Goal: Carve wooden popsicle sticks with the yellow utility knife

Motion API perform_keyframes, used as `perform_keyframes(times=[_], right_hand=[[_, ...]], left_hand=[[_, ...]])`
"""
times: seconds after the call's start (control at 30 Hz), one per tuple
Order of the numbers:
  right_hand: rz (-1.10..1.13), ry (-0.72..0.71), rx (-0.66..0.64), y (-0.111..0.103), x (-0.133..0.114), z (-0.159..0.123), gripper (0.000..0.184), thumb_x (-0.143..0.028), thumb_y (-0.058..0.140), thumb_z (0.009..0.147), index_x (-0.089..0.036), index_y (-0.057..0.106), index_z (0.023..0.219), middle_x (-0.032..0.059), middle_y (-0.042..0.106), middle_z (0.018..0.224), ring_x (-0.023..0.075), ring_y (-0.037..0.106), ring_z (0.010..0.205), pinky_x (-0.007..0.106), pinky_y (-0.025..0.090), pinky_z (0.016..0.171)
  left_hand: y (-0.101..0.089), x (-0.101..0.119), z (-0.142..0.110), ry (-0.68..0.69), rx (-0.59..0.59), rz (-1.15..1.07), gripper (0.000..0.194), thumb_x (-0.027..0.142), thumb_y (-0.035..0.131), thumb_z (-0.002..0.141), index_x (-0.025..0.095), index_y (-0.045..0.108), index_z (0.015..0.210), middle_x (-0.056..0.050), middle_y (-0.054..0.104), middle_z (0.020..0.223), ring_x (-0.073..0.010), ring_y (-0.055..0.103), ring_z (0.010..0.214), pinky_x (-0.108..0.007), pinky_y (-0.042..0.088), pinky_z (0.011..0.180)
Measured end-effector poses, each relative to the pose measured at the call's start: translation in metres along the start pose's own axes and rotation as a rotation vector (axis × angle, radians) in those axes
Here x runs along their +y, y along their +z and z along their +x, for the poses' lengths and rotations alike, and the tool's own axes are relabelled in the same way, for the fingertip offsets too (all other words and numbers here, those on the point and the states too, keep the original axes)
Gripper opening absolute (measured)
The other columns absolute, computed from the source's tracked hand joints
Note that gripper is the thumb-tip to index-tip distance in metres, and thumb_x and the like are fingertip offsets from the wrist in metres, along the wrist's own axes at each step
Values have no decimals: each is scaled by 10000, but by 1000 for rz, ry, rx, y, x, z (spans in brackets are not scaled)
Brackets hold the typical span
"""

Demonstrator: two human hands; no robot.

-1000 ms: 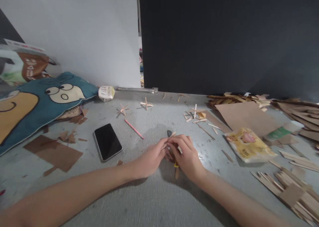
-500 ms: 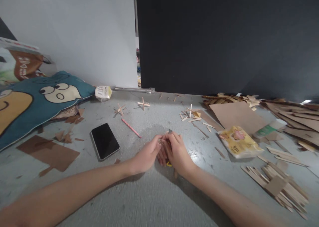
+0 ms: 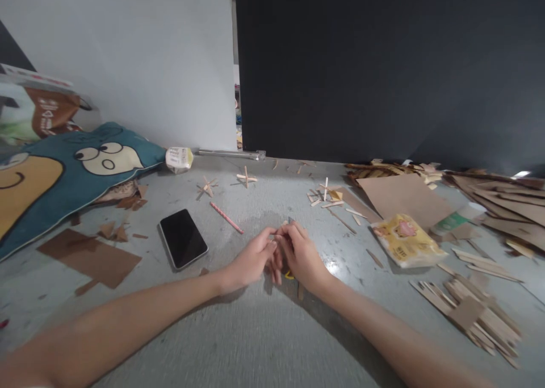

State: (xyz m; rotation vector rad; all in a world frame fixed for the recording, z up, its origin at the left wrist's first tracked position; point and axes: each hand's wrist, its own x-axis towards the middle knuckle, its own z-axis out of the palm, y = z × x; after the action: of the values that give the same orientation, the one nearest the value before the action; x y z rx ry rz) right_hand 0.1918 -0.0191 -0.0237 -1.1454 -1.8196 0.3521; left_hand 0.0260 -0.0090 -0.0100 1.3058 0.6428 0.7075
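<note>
My left hand (image 3: 252, 258) and my right hand (image 3: 303, 256) meet over the middle of the grey table. The fingers of both are closed and pressed together at the tips; whatever they hold is too small and too covered to name. A small grey tip (image 3: 290, 220) pokes out beyond my right fingers. Under my right palm, part of a yellow object (image 3: 289, 275) shows, most of it hidden. A thin brown strip (image 3: 300, 291) lies beneath my right wrist. Nearest to my left hand are a pink patterned pencil-like stick (image 3: 227, 217) and a black-screened phone (image 3: 183, 239).
Small wooden stick pieces (image 3: 246, 178) stand and lie at the back. On the right are a yellow tissue pack (image 3: 407, 241), a green-and-white tube (image 3: 457, 220), bundled wooden sticks (image 3: 472, 314) and cardboard (image 3: 406, 203). A blue cushion (image 3: 140, 149) and cardboard scraps (image 3: 91, 257) lie left.
The view has shifted slightly, so things on the left sit a little further right. My hands stay together, with only small movements of the fingers.
</note>
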Motion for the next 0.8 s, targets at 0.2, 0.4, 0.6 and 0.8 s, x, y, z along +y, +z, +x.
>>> perform_keyframes(times=[0.2, 0.4, 0.6, 0.8], right_hand=[[-1, -117, -58, 4, -4, -2, 220, -194, 434, 1059, -239, 587, 906, 53, 653, 908, 227, 636, 896, 358, 491, 834], [-47, -90, -24, -6, -3, -1, 201, -232, 484, 1076, -239, 601, 913, 38, 672, 892, 208, 641, 853, 351, 457, 840], [-154, -60, 34, -25, 13, 1, 257, -274, 467, 1090, -235, 629, 895, 37, 703, 855, 211, 655, 817, 359, 423, 810], [-395, 7, -234, -28, -2, -6, 206, -336, 670, 982, -221, 576, 838, 40, 692, 864, 245, 647, 831, 381, 381, 794]], left_hand=[[-11, 1, 12, -16, 82, -89, 322, 500, 611, 980, 197, 539, 1060, 88, 541, 562, -85, 500, 348, -207, 377, 383], [-17, 4, 16, 75, 148, -164, 417, 537, 673, 937, 206, 502, 1124, 91, 561, 651, -90, 546, 419, -225, 416, 436], [-12, 4, 11, 122, 190, -86, 385, 568, 614, 977, 218, 485, 1071, 83, 564, 675, -100, 560, 457, -239, 417, 469], [-7, 6, 8, 107, 200, -44, 436, 637, 582, 970, 210, 497, 968, 65, 560, 658, -108, 576, 483, -250, 422, 513]])
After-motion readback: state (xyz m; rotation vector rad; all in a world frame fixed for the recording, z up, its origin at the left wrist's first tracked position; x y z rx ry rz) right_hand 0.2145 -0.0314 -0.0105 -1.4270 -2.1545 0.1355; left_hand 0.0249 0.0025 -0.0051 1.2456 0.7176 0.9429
